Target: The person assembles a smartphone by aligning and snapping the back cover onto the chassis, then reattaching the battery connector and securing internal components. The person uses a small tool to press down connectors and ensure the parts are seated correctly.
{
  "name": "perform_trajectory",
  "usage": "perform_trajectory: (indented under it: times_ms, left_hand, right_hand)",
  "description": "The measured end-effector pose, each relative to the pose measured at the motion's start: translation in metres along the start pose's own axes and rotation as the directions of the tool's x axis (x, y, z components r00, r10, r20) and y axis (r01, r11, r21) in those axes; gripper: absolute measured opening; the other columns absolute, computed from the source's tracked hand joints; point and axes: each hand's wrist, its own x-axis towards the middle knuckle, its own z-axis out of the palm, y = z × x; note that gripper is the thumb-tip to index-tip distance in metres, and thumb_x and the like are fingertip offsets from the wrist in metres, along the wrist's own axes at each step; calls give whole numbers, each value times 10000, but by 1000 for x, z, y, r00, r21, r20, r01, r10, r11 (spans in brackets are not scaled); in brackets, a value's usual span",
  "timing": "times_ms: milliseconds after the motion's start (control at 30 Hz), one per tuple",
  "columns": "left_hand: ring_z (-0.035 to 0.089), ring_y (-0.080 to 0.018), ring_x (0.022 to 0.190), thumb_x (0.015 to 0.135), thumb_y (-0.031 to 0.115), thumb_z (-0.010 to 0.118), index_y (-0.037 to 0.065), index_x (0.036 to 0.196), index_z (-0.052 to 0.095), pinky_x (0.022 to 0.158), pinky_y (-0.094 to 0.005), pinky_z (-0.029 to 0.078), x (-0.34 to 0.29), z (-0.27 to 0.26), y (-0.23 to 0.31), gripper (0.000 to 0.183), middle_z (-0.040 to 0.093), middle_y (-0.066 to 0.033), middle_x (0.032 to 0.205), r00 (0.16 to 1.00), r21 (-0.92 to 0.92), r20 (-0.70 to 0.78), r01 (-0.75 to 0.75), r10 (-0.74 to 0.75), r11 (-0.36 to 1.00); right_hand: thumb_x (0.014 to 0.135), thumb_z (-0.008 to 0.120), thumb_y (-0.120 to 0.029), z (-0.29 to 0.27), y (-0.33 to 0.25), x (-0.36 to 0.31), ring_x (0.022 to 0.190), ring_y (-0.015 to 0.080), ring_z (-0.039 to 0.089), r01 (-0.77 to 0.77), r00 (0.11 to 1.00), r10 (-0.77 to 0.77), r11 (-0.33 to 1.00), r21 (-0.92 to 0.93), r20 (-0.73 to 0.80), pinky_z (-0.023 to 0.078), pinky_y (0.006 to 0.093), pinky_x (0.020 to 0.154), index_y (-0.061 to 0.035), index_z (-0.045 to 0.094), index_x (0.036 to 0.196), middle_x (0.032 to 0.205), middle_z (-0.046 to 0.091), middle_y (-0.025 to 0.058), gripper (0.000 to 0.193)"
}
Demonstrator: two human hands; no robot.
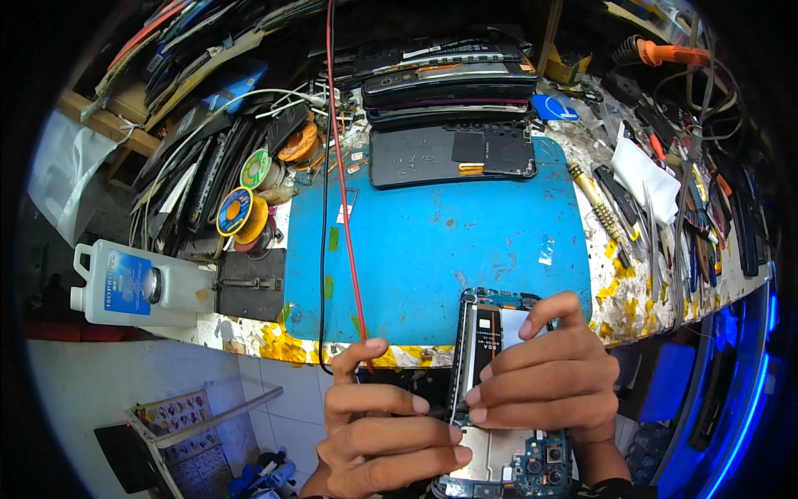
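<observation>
An opened smartphone is held near the bench's front edge, its insides facing up. A black battery, a metal plate, green-blue circuit boards and camera modules show in it. My right hand grips it from the right, fingers bent across its middle. At the lower left edge, the fingers of my left hand are curled against the phone. My left index finger points up beside a red wire, whose lower end passes by that fingertip. A black wire hangs next to it. Both thumbs are mostly hidden.
A blue mat covers the bench. Behind it lie a dark phone panel and stacked phones. Solder spools and a white jug stand left. Tweezers, screwdrivers and a white paper crowd the right.
</observation>
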Motion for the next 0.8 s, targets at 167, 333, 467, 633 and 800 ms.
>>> perform_trajectory:
  times_ms: [167,333,467,633,800]
  left_hand:
    - [503,-122,877,806,280,668,238,809,657,1056,-520,357,5,-5,3,44,622,113,841,999,-9,43,7,-7,1000]
    - [483,-122,843,820,264,642,214,812,666,1046,-525,350,8,-8,7,55,661,102,845,996,-3,86,7,-7,1000]
    - [464,-120,810,857,256,603,211,811,664,1043,-521,349,6,-3,6,89,658,102,829,999,3,43,-8,8,1000]
    - [446,-118,790,869,250,594,208,828,659,1038,-515,352,6,-3,9,87,652,100,827,998,8,49,46,-46,999]
    - [436,-123,795,871,263,596,208,830,652,1036,-510,348,6,-3,8,88,640,97,810,998,-2,52,20,-20,1000]
  right_hand:
    - [820,698,-95,3,1,-1,795,32,650,48,999,-48,999,-13,-1,409,269,735,-226,730,799,876,725,-113,136]
    - [820,702,-99,4,2,-2,792,27,645,98,995,-98,995,-16,-20,403,259,731,-223,726,793,876,725,-114,130]
    - [816,697,-122,2,2,-2,808,65,652,64,998,-64,998,-6,-22,413,268,740,-191,729,805,890,721,-78,77]
    - [855,663,-188,-2,-5,-4,777,71,650,-43,996,42,999,-7,-74,416,279,745,-211,729,749,858,728,-81,127]
    - [811,714,-123,-3,-3,-8,771,38,639,36,996,-40,998,-54,-74,421,267,722,-227,722,751,857,716,-124,121]
